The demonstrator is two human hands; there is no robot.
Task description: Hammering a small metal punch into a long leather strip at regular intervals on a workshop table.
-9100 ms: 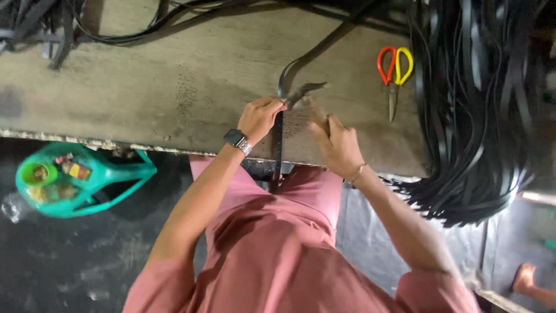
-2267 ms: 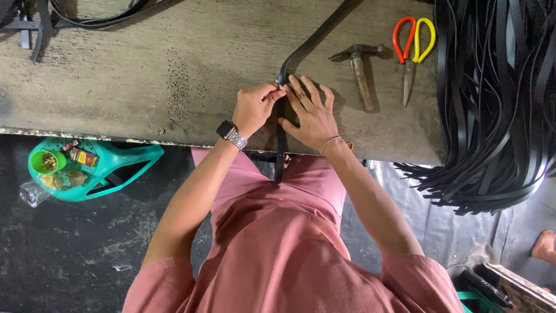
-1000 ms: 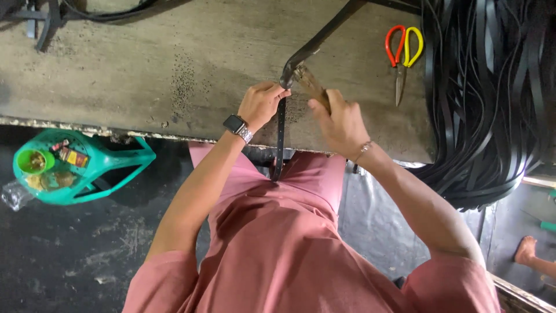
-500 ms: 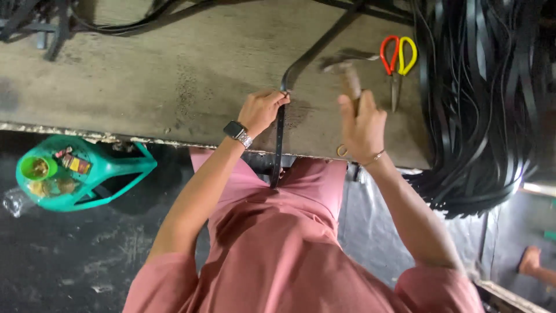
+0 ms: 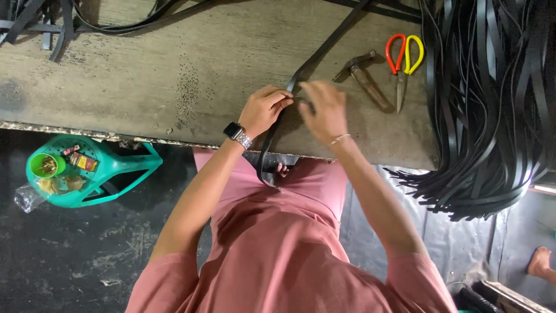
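You wear a loose, dusty-pink short-sleeved cotton shirt (image 5: 289,261) with trousers of the same pink, the sleeves ending above the elbows and both forearms bare. A dark square-faced wristwatch on a silvery metal link band (image 5: 238,134) circles the wrist of your left hand (image 5: 263,110); a thin silvery bangle (image 5: 339,139) rings the wrist of your right hand (image 5: 324,110).

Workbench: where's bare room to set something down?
Free: the wide patch left of the left hand, below the straps along the far edge. Crowded: right side, with hammer, scissors and strap pile.
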